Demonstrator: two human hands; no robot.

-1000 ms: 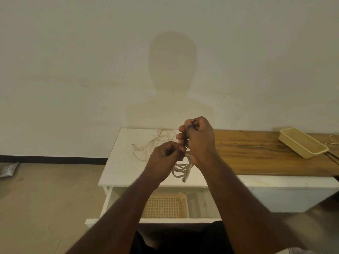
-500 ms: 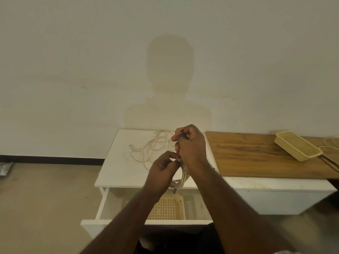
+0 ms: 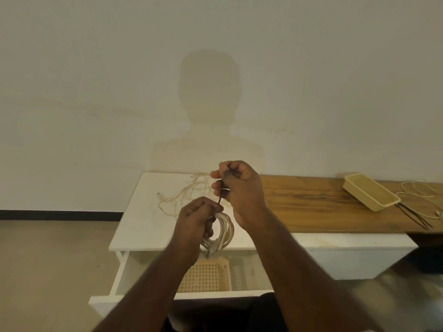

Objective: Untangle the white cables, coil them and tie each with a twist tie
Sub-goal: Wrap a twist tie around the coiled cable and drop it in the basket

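My left hand point(image 3: 195, 218) grips a coiled white cable point(image 3: 224, 232) at its top, above the front of the white cabinet top point(image 3: 143, 226). A thin dark twist tie point(image 3: 221, 192) runs up from the coil into my right hand point(image 3: 239, 188), which pinches its upper end just above and to the right of my left hand. A loose tangled white cable point(image 3: 187, 195) lies on the cabinet top behind my hands. Another white cable point(image 3: 419, 190) lies on the wooden board at the far right.
The cabinet drawer point(image 3: 134, 271) stands open below my hands, with a cream lattice basket point(image 3: 206, 276) inside. A wooden board point(image 3: 323, 207) covers the right side and carries a cream tray point(image 3: 370, 195) and several dark twist ties point(image 3: 414, 215). A wall rises behind.
My right hand has pulled the twist tie upward, away from my left hand, so a stretch of tie now shows between them. The coil hangs lower in view.
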